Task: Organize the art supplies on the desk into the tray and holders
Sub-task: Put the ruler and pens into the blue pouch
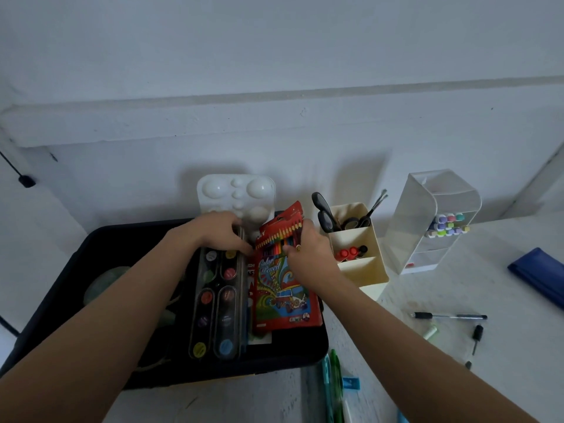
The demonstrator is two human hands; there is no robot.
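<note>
Loose on white surface, green and teal pens at 5 o'clock of black plastic tray; black ballpoint pen at 3 o'clock, unsorted. Inside tray, clear-lidded watercolour paint case lies lengthwise, red cardboard colour-pencil box just beside at its 3 o'clock. Over case's far end curls left hand, likely steadying it; right hand pinches box's open top, likely squaring it alongside. At box's 3 o'clock, cream compartmented holder keeps black-handled scissors upright. At tray's 12 o'clock edge stands white plastic palette.
</note>
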